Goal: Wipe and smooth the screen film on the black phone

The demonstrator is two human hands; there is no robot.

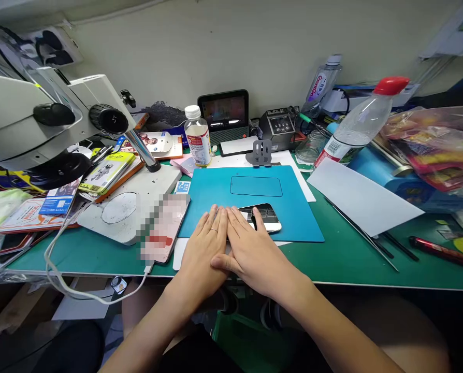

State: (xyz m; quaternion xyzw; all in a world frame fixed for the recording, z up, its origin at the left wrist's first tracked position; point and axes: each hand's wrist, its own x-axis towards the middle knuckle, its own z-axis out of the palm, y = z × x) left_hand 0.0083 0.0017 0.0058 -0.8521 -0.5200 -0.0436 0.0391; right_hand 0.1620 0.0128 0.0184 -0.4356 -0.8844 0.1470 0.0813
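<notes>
Side by side, both hands lie with fingers stretched out over the front of the blue mat. My left hand is flat, with a ring on one finger. My right hand rests against it, its thumb crossing onto the left hand and its little finger spread to the right. Partly beneath the fingers is a phone with a dark, shiny face; its left part is hidden. Behind the hands, a thin black phone-shaped outline lies on the mat. Just left is a lit phone with a cable plugged in.
A microscope on a white base stands at left. Bottles, including a red-capped bottle, stand behind. A white card, tweezers and a red pen-like tool lie right. A white cable hangs over the front edge.
</notes>
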